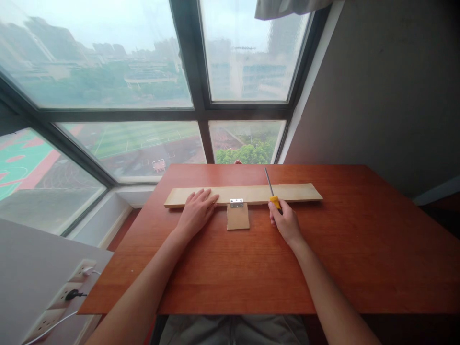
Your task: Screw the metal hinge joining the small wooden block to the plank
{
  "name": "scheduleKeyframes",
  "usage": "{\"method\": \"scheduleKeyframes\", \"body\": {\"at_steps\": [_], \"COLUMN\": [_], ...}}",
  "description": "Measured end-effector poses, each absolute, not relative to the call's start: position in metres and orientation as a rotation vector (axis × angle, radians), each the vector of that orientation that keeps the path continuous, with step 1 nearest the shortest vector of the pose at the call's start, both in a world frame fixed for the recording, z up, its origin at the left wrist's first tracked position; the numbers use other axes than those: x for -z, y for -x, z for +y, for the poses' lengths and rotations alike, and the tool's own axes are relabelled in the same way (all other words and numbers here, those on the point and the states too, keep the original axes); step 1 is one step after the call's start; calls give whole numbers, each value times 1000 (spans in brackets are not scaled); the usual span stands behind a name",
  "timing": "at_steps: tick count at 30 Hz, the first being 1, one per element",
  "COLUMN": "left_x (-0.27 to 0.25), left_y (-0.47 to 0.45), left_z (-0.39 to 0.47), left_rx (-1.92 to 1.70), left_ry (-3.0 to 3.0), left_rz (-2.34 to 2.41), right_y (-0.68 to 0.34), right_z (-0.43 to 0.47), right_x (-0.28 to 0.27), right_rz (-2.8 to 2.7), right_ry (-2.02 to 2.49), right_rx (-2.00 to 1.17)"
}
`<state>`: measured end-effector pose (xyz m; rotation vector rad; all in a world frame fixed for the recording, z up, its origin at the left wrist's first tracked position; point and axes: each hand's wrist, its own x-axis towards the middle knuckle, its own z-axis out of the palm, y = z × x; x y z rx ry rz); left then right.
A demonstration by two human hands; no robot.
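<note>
I look down from the head camera at a reddish-brown wooden table (251, 268) set against a large window (143, 96). Across the far part of the table lies a long pale plank (287, 192), running left to right. A small square of board (237, 217) lies just on the near side of the plank, at about its middle, and a small metal hinge (236, 202) sits across the seam where the two pieces meet.

My left hand (197, 211) lies flat, palm down and fingers spread out straight, with the fingertips on the left part of the plank and the heel on the table. It grips nothing. It is just left of the hinge and the small board.

My right hand (285, 221) is closed around a screwdriver (272, 189) with a yellow handle. The hand rests on the table at the near edge of the plank, right of the hinge. The metal shaft points away from me, tilted slightly left, and crosses over the plank; its tip is beyond the far edge of the plank, and I cannot tell whether it touches the table.

At the lower left, off the table, a white power strip (61, 302) has a black plug and a white cable in it. A grey wall (388, 86) rises on the right.
</note>
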<state>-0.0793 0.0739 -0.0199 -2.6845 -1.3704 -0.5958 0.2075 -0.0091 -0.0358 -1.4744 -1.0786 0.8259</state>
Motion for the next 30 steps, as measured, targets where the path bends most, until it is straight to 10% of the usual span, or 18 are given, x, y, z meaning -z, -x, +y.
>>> {"method": "scheduleKeyframes", "body": {"at_steps": [30], "left_x": [22], "left_y": [-46], "left_z": [113], "left_rx": [584], "left_ry": [2665], "left_rz": [-1354], "right_y": [-247], "right_z": [2], "right_x": [43], "right_rz": [-1130], "right_ry": [1984], "right_rx": [-169]}}
